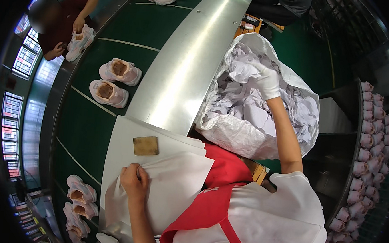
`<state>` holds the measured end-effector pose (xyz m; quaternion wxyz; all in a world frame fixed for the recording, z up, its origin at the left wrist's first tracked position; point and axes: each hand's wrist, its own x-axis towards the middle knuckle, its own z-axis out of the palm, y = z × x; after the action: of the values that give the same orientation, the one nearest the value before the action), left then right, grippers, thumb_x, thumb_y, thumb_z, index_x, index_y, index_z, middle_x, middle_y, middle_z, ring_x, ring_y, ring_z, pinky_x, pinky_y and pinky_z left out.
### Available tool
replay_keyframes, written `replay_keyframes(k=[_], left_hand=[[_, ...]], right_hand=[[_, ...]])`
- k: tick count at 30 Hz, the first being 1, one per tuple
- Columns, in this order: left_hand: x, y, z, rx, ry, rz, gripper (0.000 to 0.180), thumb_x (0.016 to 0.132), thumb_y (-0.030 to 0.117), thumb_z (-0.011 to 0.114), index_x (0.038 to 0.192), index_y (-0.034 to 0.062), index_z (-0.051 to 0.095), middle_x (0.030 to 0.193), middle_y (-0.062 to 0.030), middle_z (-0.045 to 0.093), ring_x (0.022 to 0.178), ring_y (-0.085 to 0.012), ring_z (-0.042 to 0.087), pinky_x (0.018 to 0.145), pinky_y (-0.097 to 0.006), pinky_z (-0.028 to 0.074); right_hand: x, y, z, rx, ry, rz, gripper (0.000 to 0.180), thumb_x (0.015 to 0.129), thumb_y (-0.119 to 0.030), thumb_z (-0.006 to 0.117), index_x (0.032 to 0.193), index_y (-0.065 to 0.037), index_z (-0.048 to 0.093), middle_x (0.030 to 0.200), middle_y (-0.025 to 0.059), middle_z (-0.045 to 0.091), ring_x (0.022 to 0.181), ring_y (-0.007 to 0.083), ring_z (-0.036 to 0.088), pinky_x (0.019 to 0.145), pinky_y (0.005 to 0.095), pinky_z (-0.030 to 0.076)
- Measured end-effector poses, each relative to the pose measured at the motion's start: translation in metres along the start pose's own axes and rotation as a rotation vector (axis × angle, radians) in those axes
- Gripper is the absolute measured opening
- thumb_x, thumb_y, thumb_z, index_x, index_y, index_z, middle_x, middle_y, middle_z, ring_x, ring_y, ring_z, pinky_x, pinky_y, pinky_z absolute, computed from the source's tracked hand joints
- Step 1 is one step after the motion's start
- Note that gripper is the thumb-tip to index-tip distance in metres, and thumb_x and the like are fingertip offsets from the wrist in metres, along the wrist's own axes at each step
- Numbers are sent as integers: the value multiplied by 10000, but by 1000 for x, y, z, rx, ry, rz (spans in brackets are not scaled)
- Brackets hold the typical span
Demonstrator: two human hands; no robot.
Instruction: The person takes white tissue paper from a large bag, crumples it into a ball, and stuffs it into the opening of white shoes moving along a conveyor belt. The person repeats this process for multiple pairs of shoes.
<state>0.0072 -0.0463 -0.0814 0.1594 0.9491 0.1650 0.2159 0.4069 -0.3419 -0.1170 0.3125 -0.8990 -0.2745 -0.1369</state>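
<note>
My right hand (pixel 267 82), in a white glove, reaches over a big white woven sack (pixel 247 140) full of crumpled paper. Its fingers are closed on a crumpled paper wad (pixel 243 71) at the sack's far side. My bare left hand (pixel 134 181) is curled closed at the left part of a stack of white paper sheets. The top paper sheet (pixel 178 176) is creased and lifted from the hand toward my apron. A small brownish rectangular block (pixel 146 145) lies on the stack, just beyond my left hand.
A green conveyor belt (pixel 133 24) with white cross lines carries pairs of pale sneakers (pixel 111 94). A metal ledge (pixel 184 63) runs between belt and sack. Across the belt, a person (pixel 60 24) handles a shoe. At right stands a rack of stuffed pale shoes (pixel 366 154).
</note>
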Motion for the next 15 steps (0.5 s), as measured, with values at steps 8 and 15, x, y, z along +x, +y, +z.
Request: replay_keyframes(k=[8, 15], left_hand=[[1, 0, 0, -25, 19, 16, 73, 714, -35, 563, 710, 35, 543, 568, -91, 461, 497, -272, 390, 502, -379, 332], [1, 3, -2, -8, 1, -8, 80, 716, -33, 567, 695, 36, 531, 551, -82, 431, 500, -271, 385, 508, -377, 335]], right_hand=[[0, 121, 23, 149, -268, 579, 225, 801, -186, 579, 941, -52, 693, 1021, 159, 656, 932, 295, 631, 802, 342, 497], [36, 152, 47, -295, -253, 309, 201, 793, -208, 607, 893, -62, 700, 1166, 147, 602, 971, 310, 613, 865, 358, 480]])
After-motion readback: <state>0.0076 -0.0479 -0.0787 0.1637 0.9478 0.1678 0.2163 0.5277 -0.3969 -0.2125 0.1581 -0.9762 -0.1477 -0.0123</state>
